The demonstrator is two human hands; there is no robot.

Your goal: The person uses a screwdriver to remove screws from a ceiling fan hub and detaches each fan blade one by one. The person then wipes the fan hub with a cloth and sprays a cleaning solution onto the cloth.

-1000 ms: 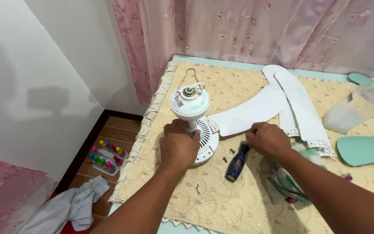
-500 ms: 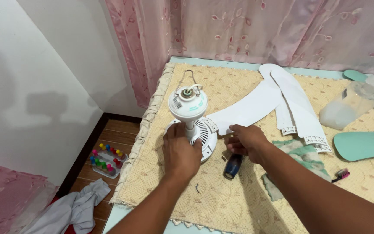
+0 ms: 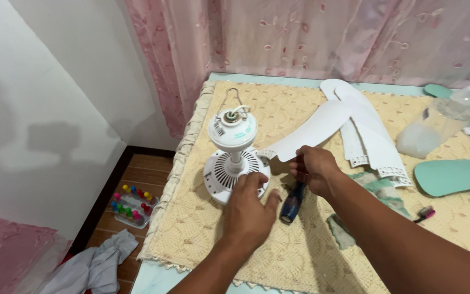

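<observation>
A white ceiling-fan motor with a slotted round housing stands on a cream lace mat, its stem and cap pointing up with a wire hook on top. My left hand rests on the housing's near right rim, fingers bent over it. My right hand pinches the inner end of a white fan blade right beside the housing. A dark blue-handled screwdriver lies on the mat between my two hands.
More white blades lie at the back right, with a green blade, a clear plastic cover, a rag and a pink brush. Left of the table's edge, a tray of coloured pegs and grey cloth sit on the floor.
My left hand slid from the motor's stem down to the housing's near rim. My right hand moved left from beside the screwdriver and took the blade's end at the housing.
</observation>
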